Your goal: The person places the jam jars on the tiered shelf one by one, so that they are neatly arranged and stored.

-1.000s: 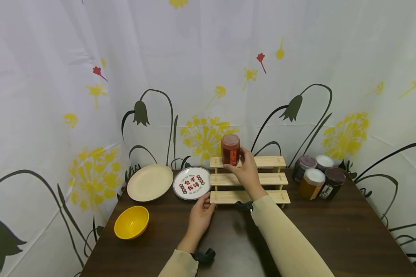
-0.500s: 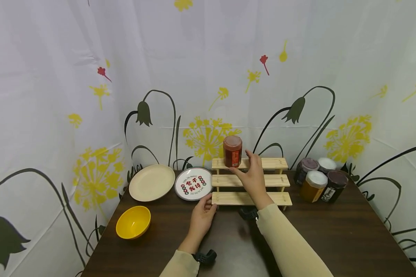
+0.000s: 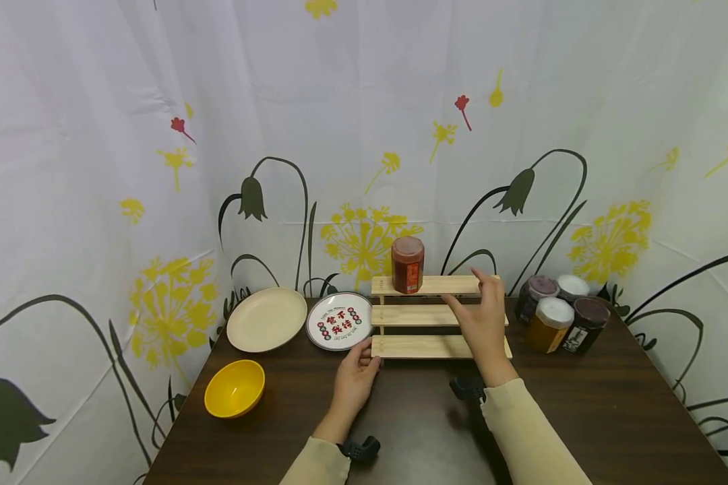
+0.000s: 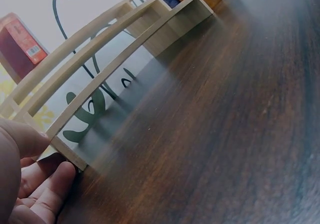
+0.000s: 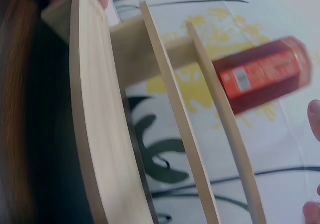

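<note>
A three-step wooden display rack (image 3: 427, 346) stands on the dark table. My left hand (image 3: 355, 377) holds its front left corner, the thumb on the lowest step and the fingers curled at its end; the left wrist view shows these fingers (image 4: 52, 189) close up. On the left part of the top step stands a jar with dark red contents and a red label (image 3: 408, 265). To the right of this jar, over the rack's right side, my right hand (image 3: 484, 323) hovers with thumb and fingers spread and nothing between them.
Right of the rack, several jars cluster, including an amber one with a white lid (image 3: 549, 325) and a dark one (image 3: 585, 325). On the left are a cream oval plate (image 3: 267, 320), a white plate with red characters (image 3: 340, 322) and a yellow bowl (image 3: 234, 389). A patterned curtain (image 3: 364, 135) hangs behind.
My right hand has let go of the red jar and moved away to the right. The jar stays on the top step. My left hand remains at the rack's corner.
</note>
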Available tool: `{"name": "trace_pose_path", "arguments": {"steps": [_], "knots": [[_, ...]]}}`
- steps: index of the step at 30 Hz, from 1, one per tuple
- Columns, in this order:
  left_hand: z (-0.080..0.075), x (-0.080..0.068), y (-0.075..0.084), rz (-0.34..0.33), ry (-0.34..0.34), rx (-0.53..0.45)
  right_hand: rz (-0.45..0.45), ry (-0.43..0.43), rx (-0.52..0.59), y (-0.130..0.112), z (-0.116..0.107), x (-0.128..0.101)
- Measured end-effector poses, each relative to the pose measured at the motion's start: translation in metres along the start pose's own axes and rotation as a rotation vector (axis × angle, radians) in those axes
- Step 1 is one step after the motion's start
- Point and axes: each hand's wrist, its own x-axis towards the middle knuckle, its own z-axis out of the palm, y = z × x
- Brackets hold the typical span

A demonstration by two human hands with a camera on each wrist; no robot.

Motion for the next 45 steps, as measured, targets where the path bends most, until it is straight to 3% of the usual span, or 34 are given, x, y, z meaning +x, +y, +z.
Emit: {"name": "trace_pose_path", "arguments": {"steps": [17,24,37,45], "knots": [[-0.001,-0.002,0.004,-0.003,-0.008,0.005,-0.057,0.13,-0.166,0.039,-0.084,-0.008],[0.001,-0.001,0.001,0.005,-0.008,-0.005,0.07,0.161,-0.213,0.048,-0.112,-0.007],[0.001,-0.003,0.002,0.003,-0.015,-0.001,0.142,0.077,-0.314,0.064,-0.127,-0.027],[0.001,0.0,0.001,0.005,-0.003,-0.009,0.111,0.121,-0.3,0.078,-0.121,-0.034]]}}
